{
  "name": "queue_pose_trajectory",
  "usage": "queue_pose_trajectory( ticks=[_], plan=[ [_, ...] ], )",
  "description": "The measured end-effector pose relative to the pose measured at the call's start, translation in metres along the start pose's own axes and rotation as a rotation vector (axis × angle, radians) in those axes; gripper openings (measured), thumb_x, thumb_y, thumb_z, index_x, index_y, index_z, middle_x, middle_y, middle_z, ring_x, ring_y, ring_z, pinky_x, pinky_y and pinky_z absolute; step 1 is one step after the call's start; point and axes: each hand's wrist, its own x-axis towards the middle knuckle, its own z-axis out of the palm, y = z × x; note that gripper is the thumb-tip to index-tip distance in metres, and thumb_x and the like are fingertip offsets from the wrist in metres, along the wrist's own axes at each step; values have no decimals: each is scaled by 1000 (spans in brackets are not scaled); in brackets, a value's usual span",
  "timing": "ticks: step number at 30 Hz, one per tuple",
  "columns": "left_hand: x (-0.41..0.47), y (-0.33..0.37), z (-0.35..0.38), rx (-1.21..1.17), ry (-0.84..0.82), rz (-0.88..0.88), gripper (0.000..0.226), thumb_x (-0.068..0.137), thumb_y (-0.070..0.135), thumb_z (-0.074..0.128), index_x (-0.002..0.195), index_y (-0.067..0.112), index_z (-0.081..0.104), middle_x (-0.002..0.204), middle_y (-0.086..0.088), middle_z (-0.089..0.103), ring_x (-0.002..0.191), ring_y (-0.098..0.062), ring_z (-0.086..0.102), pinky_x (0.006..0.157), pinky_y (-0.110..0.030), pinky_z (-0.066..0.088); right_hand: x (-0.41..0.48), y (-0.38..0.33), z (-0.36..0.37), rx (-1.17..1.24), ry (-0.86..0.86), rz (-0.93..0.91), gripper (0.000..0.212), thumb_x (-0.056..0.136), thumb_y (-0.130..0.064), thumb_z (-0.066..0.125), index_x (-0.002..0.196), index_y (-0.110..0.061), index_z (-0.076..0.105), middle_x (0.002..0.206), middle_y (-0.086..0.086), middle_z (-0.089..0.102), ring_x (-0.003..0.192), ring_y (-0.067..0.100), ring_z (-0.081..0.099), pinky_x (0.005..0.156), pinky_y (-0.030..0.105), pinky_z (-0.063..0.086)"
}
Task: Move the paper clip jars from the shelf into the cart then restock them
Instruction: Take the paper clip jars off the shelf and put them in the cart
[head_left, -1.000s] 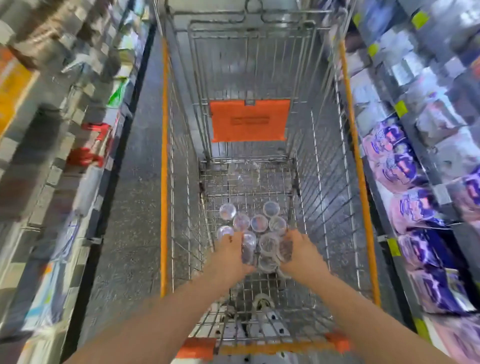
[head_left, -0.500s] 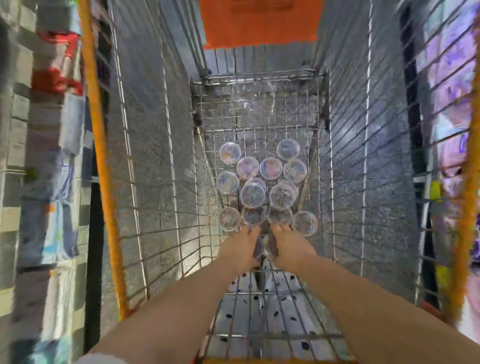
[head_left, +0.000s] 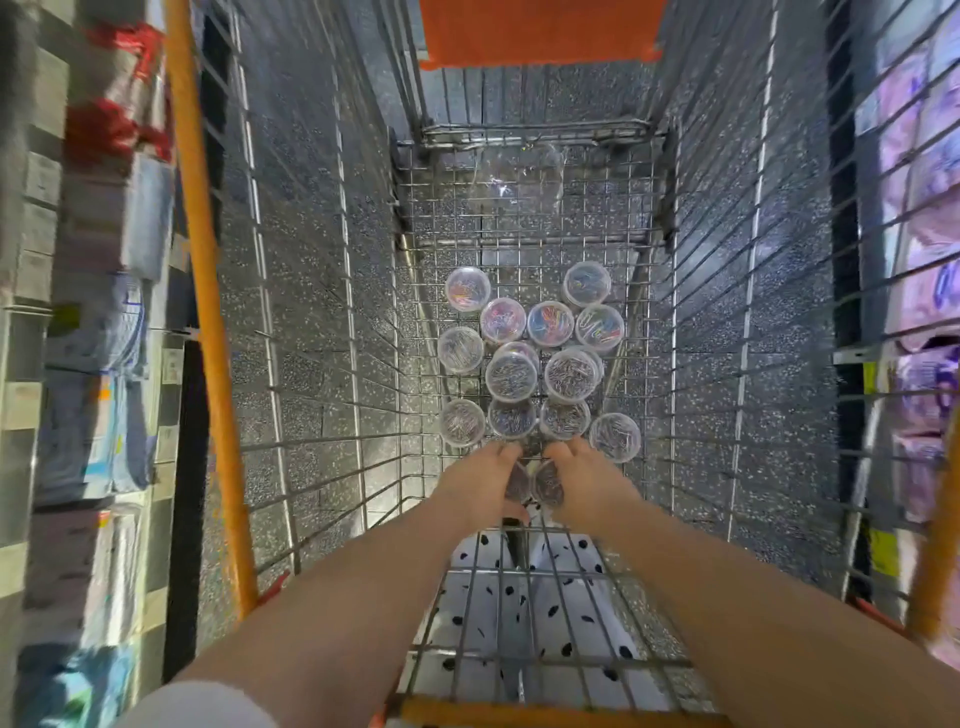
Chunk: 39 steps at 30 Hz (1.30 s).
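Jars (head_left: 511, 375) in cart (head_left: 209, 322) just ahead, left hand (head_left: 480, 486), right hand (head_left: 589, 480) each gripping a jar (head_left: 548, 486).

cart (head_left: 208, 364): grey wire mesh, edged in orange. flap (head_left: 535, 31): orange. paper clip jars (head_left: 511, 375): clear; multicoloured clips (head_left: 549, 322) are seen in the far ones, silver in the near ones. floor (head_left: 301, 322): dark grey, speckled white. fabric (head_left: 478, 613) under the mesh: white, spotted black. packs (head_left: 924, 291) at right: purple and pink. sleeve (head_left: 197, 706): white.
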Motion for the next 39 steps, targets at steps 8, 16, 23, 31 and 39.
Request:
queue_pose_trajectory(
  ticks=[8, 16, 23, 31, 39],
  plan=[
    [-55, 26, -63, 4, 180, -24, 25, 91, 27, 53, 115, 21, 54, 98, -3, 65, 86, -20, 63, 73, -30, 52, -53, -29, -76, 67, 70, 10, 36, 86, -15, 59, 121, -14, 50, 114, 5, 60, 92, 18, 56, 78, 28, 48],
    [-153, 77, -176, 63, 568, 82, 22, 93, 24, 42, 107, 18, 57, 97, -7, 65, 84, -24, 59, 66, -29, 41, -150, -81, -174, -12, 393, -123, 20, 87, -17, 52, 105, -23, 57, 104, 5, 64, 91, 23, 59, 69, 26, 47],
    [-278, 121, -242, 93, 851, 212, 23, 92, 31, 50, 112, 22, 58, 101, 3, 67, 92, -15, 60, 74, -23, 42, -266, -123, -244, -78, 663, -450, 28, 87, -20, 56, 116, -21, 61, 93, -9, 60, 86, 10, 55, 81, 26, 44],
    [-408, 164, -246, -2, 1216, 204, 16, 90, 29, 56, 103, 24, 64, 85, 10, 66, 75, -6, 59, 71, -24, 47, -373, -169, -288, -235, 723, -804, 17, 90, -26, 55, 105, -30, 59, 83, -13, 60, 77, 7, 57, 68, 20, 43],
    [-562, 162, -209, 23, 1541, -32, 11, 88, 26, 59, 95, 26, 67, 82, 13, 64, 72, 0, 57, 64, -8, 41, -455, -263, -287, -294, 748, -1230, 12, 90, -28, 58, 102, -29, 60, 74, -13, 57, 65, 0, 52, 60, 13, 40]
  ],
)
